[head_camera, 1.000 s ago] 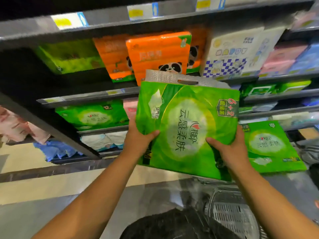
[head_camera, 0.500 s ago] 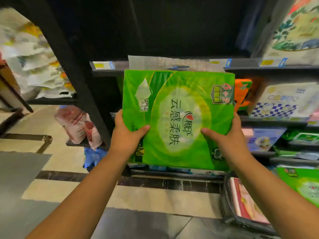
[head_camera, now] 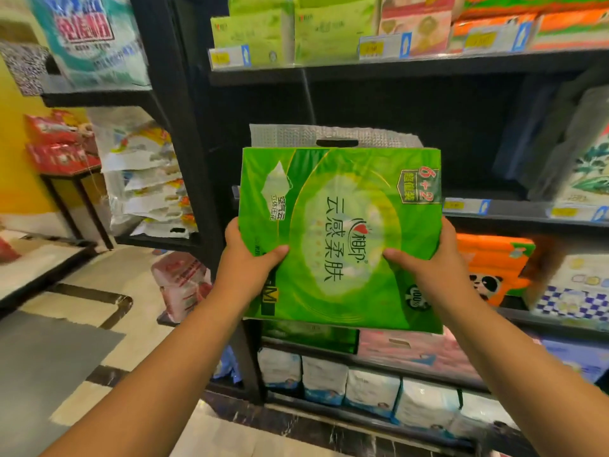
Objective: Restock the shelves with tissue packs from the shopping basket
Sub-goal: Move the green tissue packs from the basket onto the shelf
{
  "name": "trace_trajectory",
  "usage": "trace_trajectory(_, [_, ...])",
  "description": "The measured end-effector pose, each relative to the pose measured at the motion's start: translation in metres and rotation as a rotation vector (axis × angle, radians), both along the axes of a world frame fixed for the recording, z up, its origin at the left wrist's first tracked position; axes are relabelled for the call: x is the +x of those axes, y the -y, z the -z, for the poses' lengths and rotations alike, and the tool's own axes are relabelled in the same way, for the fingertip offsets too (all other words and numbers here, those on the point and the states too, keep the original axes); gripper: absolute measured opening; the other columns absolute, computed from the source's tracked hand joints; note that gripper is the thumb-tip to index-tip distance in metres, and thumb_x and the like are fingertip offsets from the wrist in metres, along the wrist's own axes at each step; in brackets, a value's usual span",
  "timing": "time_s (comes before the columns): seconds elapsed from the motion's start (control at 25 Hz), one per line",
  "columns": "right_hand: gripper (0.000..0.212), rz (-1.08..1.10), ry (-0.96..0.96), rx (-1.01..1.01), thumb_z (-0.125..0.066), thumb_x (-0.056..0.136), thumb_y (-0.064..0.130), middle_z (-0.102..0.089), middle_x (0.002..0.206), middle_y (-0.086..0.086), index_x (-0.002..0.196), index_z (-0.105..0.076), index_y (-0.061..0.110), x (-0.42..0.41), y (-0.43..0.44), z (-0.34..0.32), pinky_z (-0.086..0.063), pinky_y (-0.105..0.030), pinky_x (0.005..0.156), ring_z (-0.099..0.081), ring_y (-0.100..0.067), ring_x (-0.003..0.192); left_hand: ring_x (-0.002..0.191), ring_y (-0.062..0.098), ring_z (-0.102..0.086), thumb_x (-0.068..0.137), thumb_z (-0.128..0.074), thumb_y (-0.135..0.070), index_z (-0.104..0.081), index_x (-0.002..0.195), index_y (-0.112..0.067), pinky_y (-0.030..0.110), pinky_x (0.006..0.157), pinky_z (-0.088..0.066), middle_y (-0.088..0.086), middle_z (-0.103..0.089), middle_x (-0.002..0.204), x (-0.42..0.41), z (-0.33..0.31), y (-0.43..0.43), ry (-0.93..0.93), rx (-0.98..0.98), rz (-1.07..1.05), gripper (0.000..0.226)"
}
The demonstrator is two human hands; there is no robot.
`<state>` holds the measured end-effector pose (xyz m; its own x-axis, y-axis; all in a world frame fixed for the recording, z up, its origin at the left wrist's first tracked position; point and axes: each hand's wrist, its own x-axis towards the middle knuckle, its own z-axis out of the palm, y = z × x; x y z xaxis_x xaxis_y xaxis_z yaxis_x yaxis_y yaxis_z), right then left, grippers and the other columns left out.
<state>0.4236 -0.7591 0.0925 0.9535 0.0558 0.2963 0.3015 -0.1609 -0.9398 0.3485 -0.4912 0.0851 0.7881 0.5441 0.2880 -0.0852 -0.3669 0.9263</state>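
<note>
A large green tissue pack (head_camera: 342, 232) with a clear handle strip on top is held upright in front of a dark, open shelf bay (head_camera: 412, 133). My left hand (head_camera: 250, 262) grips its lower left edge, thumb across the front. On the lower right edge my right hand (head_camera: 431, 262) grips it the same way. The pack's top reaches about the level of the shelf board (head_camera: 514, 216) with price tags. The shopping basket is out of view.
Green, pink and orange packs (head_camera: 333, 28) fill the shelf above. Orange panda packs (head_camera: 494, 268) and a checkered pack sit right of the held one. White-blue packs (head_camera: 369, 387) line the bottom shelf. A black upright post (head_camera: 184, 153) stands left of the bay. Tiled floor lies lower left.
The green pack has risen with both hands from basket level up past the lower shelves to the dark bay. The view has tilted upward and the basket has left the frame.
</note>
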Motion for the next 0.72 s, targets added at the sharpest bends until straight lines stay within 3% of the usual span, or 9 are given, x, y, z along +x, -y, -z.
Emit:
trace_trajectory(0.16, [0.084, -0.035, 0.023, -0.022, -0.085, 0.07, 0.022, -0.055, 0.129, -0.001, 0.138, -0.036, 0.029, 0.05, -0.013, -0.018, -0.046, -0.038, 0.094, -0.054, -0.02, 0.115, 0.109, 0.015, -0.053, 0.076, -0.08, -0.025, -0.029, 0.141, -0.021, 0.029, 0.09, -0.041, -0.006, -0.054, 0.12, 0.039, -0.019, -0.008, -0.002, -0.005, -0.03, 0.083])
trace_trajectory(0.36, [0.083, -0.085, 0.022, -0.093, -0.086, 0.068, 0.025, -0.055, 0.128, -0.002, 0.136, -0.038, 0.026, 0.118, -0.029, -0.055, -0.046, -0.039, 0.093, -0.054, -0.022, 0.114, 0.108, 0.014, -0.052, 0.075, -0.081, -0.028, -0.029, 0.141, -0.02, 0.032, 0.092, -0.041, -0.007, -0.053, 0.119, 0.097, -0.044, -0.031, -0.054, -0.027, -0.037, 0.085])
trace_trajectory(0.56, [0.082, -0.144, -0.063, -0.154, -0.085, 0.069, 0.026, -0.058, 0.125, -0.002, 0.136, -0.039, 0.024, 0.172, -0.045, -0.078, -0.047, -0.042, 0.092, -0.057, -0.024, 0.11, 0.108, 0.015, -0.059, 0.066, -0.087, -0.035, -0.041, 0.135, -0.022, 0.033, 0.089, -0.046, -0.006, -0.062, 0.118, 0.147, -0.058, -0.064, -0.142, -0.015, -0.003, 0.085])
trace_trajectory(0.72, [0.075, -0.161, -0.119, -0.167, -0.084, 0.07, 0.026, -0.062, 0.121, -0.002, 0.133, -0.044, 0.022, 0.208, -0.063, -0.089, -0.047, -0.041, 0.089, -0.06, -0.025, 0.107, 0.1, 0.011, -0.065, 0.068, -0.085, -0.032, -0.057, 0.123, -0.022, 0.027, 0.079, -0.049, -0.007, -0.069, 0.108, 0.183, -0.069, -0.085, -0.167, 0.032, 0.063, 0.063])
